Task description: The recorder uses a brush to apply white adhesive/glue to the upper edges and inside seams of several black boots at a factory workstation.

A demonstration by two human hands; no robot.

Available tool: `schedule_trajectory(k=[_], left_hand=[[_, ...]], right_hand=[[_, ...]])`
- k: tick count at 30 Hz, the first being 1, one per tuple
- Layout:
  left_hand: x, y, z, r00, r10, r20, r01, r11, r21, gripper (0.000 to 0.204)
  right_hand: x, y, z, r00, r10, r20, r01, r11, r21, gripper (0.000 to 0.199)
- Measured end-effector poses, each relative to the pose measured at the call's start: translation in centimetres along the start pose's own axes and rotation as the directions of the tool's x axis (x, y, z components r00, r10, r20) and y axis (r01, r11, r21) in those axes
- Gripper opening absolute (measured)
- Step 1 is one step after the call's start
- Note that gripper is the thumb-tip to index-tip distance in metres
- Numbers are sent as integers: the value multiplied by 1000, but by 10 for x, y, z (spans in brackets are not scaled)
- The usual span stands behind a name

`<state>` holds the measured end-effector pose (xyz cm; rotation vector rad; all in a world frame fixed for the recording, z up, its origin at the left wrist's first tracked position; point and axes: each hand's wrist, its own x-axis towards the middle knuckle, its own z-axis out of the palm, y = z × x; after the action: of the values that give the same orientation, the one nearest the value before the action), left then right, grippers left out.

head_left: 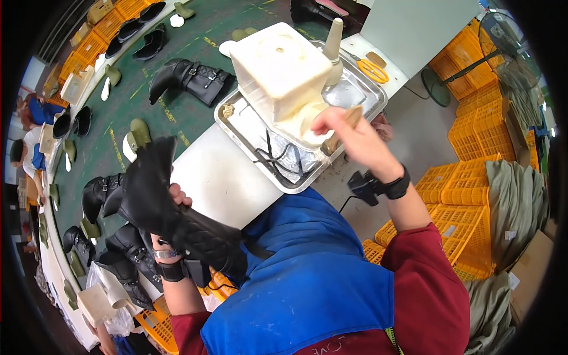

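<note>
My left hand [180,195] is closed around a tall black boot [201,234] with a quilted shaft. The boot lies across my left forearm, its foot end pointing up and away from me. My right hand [362,145] is closed on a tan, wooden-looking handle [354,116] at the round mouth of a white plastic container [284,65]. The far end of that handle is hidden, so its kind is unclear. Crusted with cream residue, the container stands in a metal tray [350,94]. Black laces or cords [273,152] lie in the tray beside it.
A pale squeeze bottle [334,50] and orange-handled scissors [373,71] are near the tray. Beyond the white table [222,168], a green surface [195,127] carries a buckled black boot [192,80] and olive shoe pieces [139,133]. Orange crates [461,183] and a fan [503,50] stand right.
</note>
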<state>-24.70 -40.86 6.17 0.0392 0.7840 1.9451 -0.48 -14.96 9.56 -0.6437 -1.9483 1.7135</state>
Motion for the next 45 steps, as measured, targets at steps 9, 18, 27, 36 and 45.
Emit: schedule_trajectory(k=[9,18,27,36,45], left_hand=[[-15,-53,-16,984,-142,-105,158,973,167,27],[18,5,-18,989,55,139,-89,964,250,23],[5,-67,-77,998,-62,1,45,742,668,22],[16,-88,2,971,-40,236,-199,411,890,21],[15,-74,46,754,-290,589,-654,-256,712,36]], right_hand=[[-8,20,-57,928,303,-217,-317,948,-36,45],[4,49,-39,945,103,-309,-130,989,-69,25],[6,55,-31,965,-53,-257,-84,864,-496,28],[8,49,-42,949,122,-290,-201,945,-259,26],[6,47,-72,934,262,-241,-288,955,-78,24]])
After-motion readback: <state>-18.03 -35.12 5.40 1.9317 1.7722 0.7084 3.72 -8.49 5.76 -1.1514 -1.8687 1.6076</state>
